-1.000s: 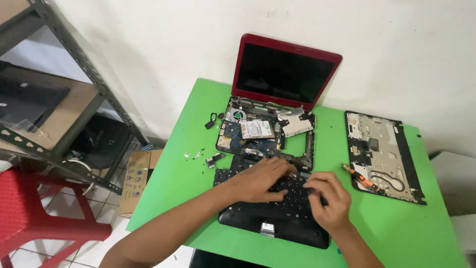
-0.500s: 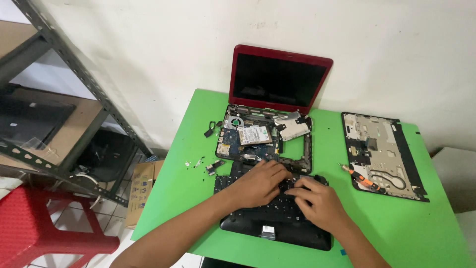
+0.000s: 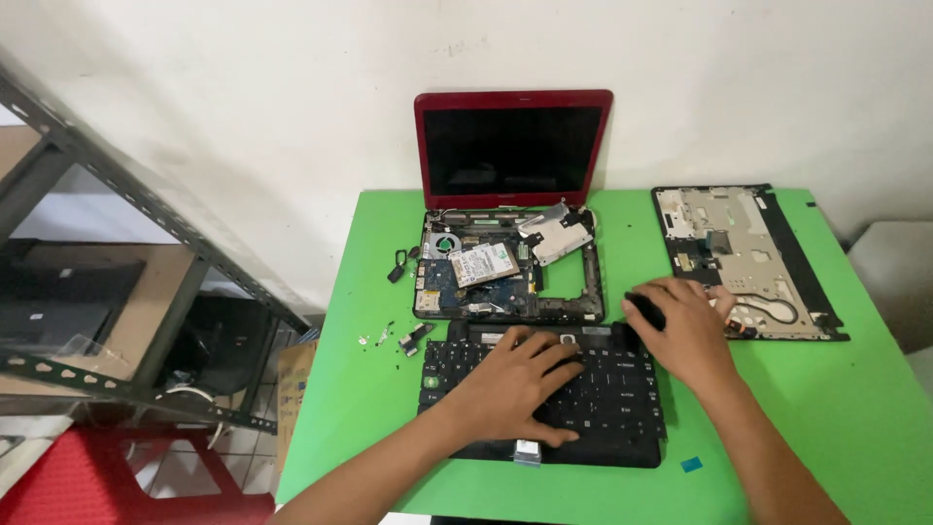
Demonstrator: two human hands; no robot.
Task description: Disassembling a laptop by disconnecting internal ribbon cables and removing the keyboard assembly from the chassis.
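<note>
Head view: left hand (image 3: 515,381) fingers spread flat, pressing black keyboard panel (image 3: 544,394) steady on green counter (image 3: 826,408). Right hand (image 3: 685,326) fingers curled over panel's top-right corner, gripping. Opened red laptop (image 3: 510,243) just behind.

Bright green table (image 3: 836,428), black keyboard panel (image 3: 622,408), red-framed laptop screen (image 3: 512,146) — dark glass, red stool (image 3: 107,481), grey-black shelving (image 3: 146,209)
</note>
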